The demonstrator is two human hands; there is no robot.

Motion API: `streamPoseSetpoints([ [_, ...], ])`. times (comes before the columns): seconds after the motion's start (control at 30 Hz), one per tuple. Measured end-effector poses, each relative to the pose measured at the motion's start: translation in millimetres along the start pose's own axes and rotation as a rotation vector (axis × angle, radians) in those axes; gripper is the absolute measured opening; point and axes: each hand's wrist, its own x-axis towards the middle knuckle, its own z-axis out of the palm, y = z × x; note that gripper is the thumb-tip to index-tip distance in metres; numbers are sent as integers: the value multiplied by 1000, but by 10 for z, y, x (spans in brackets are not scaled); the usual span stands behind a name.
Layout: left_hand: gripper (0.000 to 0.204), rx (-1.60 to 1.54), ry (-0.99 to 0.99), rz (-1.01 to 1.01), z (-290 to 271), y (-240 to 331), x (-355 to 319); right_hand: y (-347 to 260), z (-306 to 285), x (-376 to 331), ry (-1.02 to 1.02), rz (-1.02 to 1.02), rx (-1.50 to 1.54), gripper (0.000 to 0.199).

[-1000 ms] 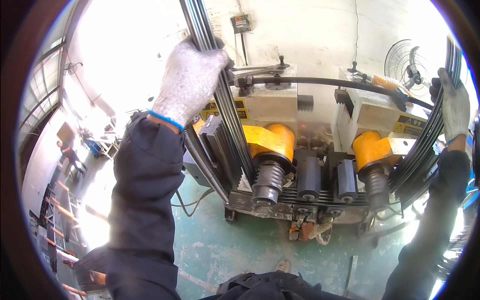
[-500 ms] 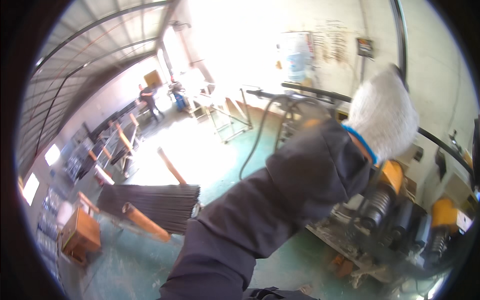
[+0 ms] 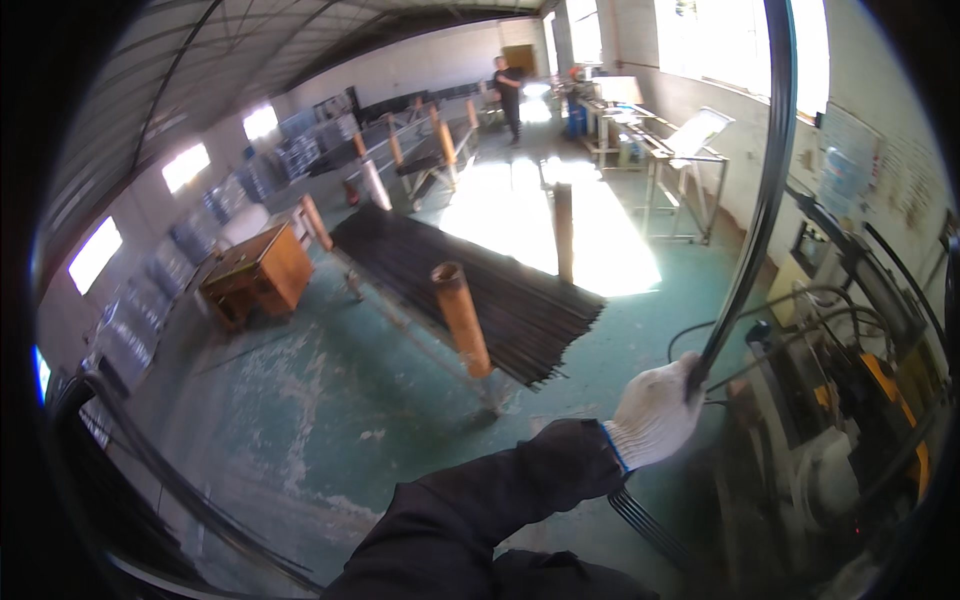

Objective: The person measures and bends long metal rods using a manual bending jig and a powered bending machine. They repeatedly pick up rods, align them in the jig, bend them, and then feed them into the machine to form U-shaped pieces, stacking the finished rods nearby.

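My left hand (image 3: 655,418), in a white knitted glove with a dark sleeve, is shut on a bundle of thin dark bent rods (image 3: 765,190). The rods arc up along the right side of the view and also run down below my hand toward the floor. My right hand is out of view. Just right of my hand stands a bending machine (image 3: 880,400) with yellow parts and black cables.
A long stack of dark rods (image 3: 480,285) lies on a low rack with orange posts (image 3: 462,315). A wooden desk (image 3: 262,270) stands left, and a metal table (image 3: 690,150) is by the right wall. A person (image 3: 508,92) stands far back. More curved rods (image 3: 150,470) are at lower left.
The view has swung from the machine leftward to the workshop floor. My left hand keeps its grip on the rods; my right hand, earlier on the rods at right, has left the view.
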Motion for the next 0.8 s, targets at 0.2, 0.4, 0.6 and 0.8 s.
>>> streamPoseSetpoints([
  [0.2,13,215,305,-381,-1739,-1579,-1190,-1097,2047,-1885,-556,298,883,31],
  [0.4,14,212,737,-644,-3028,-3007,-2095,-3340,2961,-3550,-876,483,1216,19],
  [0.6,14,223,1104,-869,-4480,-3609,-2713,-5623,3265,-4923,-1151,526,1410,23],
  [0.8,20,192,1430,-788,-6014,-4016,-3334,-7719,3402,-6282,-1483,371,1588,25],
])
